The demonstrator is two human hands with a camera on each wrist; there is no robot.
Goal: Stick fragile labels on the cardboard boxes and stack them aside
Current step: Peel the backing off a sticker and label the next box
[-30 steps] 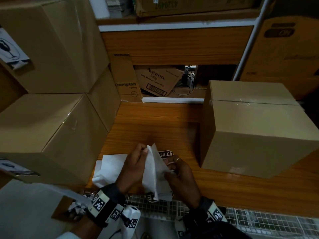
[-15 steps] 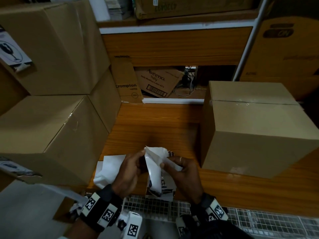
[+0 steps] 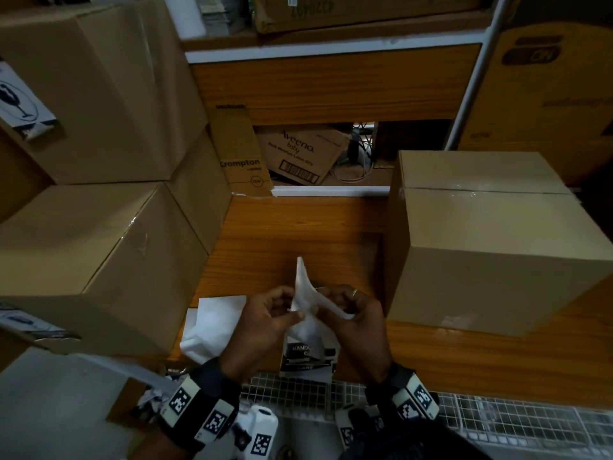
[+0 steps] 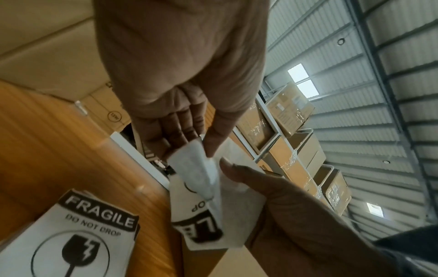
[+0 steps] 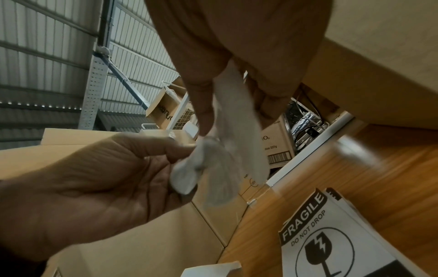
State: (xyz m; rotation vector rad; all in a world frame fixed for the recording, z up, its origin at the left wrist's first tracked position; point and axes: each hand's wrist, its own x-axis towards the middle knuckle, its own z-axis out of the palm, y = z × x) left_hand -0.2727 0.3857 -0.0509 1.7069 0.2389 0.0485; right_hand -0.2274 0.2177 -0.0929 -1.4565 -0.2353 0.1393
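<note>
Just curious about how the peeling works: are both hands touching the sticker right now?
Touching. In the left wrist view, the left hand pinches the sticker's peeling layer while the right hand's thumb presses its other side.

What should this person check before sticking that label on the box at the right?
1. Label held by both the left hand and right hand: ok.
2. Backing fully peeled off: cannot tell.
3. Label flat, not curled: not ok.
4. Unlabelled box on the table close beside the hands: ok.
5. Spare fragile labels at the table edge: ok.
</note>
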